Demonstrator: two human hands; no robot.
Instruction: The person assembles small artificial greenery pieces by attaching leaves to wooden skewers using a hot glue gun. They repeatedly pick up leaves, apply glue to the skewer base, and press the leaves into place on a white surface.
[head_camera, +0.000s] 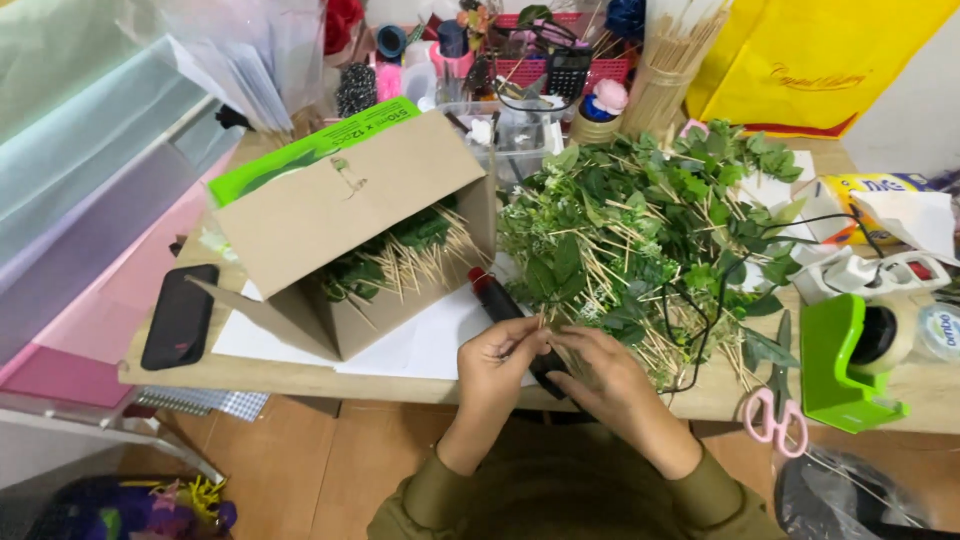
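The left hand (497, 352) and the right hand (600, 375) are brought together at the front edge of the worktop (270, 375), fingers curled close around a thin wooden stick (545, 325) that is pinched between them; whether a leaf is fixed to it cannot be told. Just beyond the left hand, a black tool with a red tip (493, 297) is laid slanting on white paper (420, 345).

To the right, a heap of green leaf sprigs on sticks (650, 230) is spread up to the hands, crossed by a black cord (715, 300). To the left, a tipped cardboard box (350, 240) of finished sprigs is set, open towards the hands.

Bare room is left only along the front edge, between box and hands. Pink-handled scissors (775, 410) and a green tape dispenser (850, 365) are crowded at the front right corner; a black phone (180, 315) is laid near the left edge.
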